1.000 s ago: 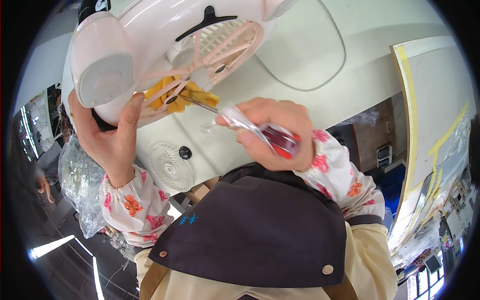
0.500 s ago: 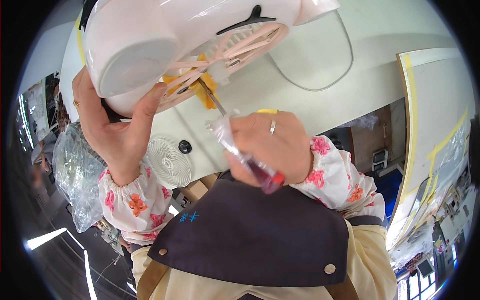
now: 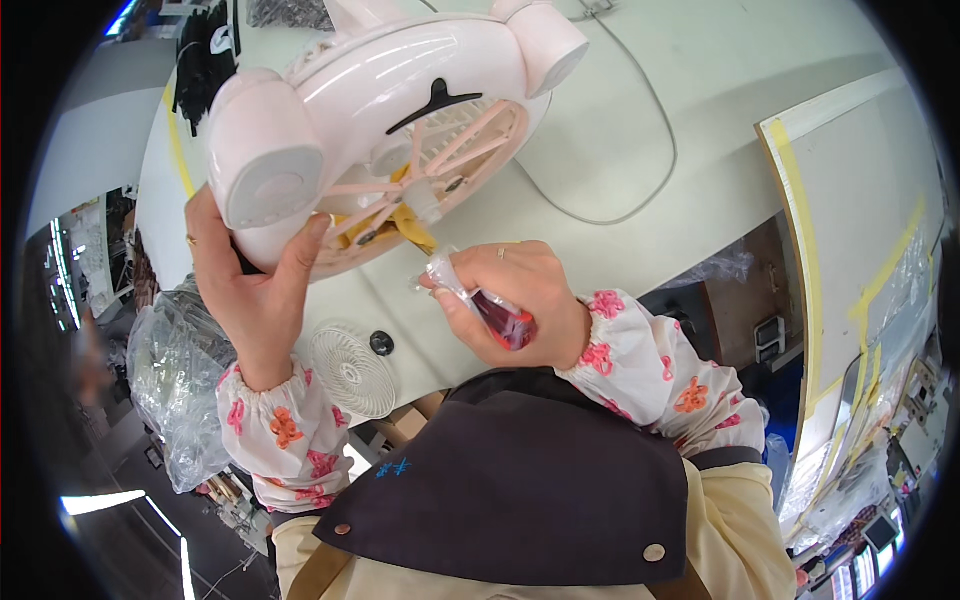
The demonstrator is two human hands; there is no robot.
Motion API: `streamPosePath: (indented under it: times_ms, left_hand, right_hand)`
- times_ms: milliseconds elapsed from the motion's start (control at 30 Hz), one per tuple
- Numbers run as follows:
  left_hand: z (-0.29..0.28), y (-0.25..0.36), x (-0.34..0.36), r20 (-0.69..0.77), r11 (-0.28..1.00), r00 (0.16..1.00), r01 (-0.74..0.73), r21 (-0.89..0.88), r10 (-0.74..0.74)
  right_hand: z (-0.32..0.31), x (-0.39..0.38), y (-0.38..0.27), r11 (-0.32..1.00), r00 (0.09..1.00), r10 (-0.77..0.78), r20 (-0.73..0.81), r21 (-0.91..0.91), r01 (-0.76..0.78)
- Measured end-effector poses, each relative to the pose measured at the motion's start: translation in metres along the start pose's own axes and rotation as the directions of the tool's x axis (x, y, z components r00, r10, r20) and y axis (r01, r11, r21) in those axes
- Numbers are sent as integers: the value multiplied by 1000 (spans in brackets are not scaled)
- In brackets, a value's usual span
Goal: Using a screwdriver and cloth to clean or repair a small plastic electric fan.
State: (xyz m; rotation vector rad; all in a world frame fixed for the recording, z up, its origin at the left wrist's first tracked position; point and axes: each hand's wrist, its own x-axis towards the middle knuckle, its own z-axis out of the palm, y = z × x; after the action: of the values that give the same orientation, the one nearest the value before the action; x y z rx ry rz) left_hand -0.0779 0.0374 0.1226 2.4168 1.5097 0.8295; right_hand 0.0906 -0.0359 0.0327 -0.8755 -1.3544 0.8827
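We held a glossy, pale-pink, rounded plastic shell [image 3: 345, 115] tilted at the far left, a crumpled yellow cloth [image 3: 412, 230] among its spokes. Our left hand [image 3: 255, 300] had its fingers clamped on the near-left rim; our right hand [image 3: 520, 290] gripped a red-ended, plastic-wrapped tool handle [image 3: 505, 325], pointed at the cloth. Good work seemed to need a firm brace and light pressure, sparing the spokes. Nearer us, a white round slatted grille [image 3: 353, 370] lay on the white table [image 3: 610, 130].

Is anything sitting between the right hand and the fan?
Yes. A yellow cloth is bunched at the near side of the fan, straight ahead of the right hand and the red-handled tool it grips. The left hand holds the fan farther left, out of that line.
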Motion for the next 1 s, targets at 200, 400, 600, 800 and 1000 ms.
streamPosePath:
  times_ms: [200, 400, 600, 800, 1000]
  left_hand:
    - [3, 0, 5, -3, 999, 1000, -22, 32, 22]
    - [3, 0, 9, 2, 996, 997, -79, 47, 79]
    - [3, -1, 0, -4, 999, 1000, 6, 36, -6]
    - [2, 3, 7, 25, 998, 999, -41, 48, 40]
    - [4, 2, 9, 21, 999, 999, -38, 22, 37]
  right_hand:
    - [-11, 1, -21, 963, 975, -221, 5, -158, 219]
    - [-2, -3, 0, 989, 989, -150, 3, -15, 150]
    - [-8, -8, 10, 852, 919, 394, 6, 373, -367]
    - [-5, -8, 1, 988, 990, -140, 7, -61, 140]
    - [-59, -30, -32, 986, 999, -25, -41, 162, 31]
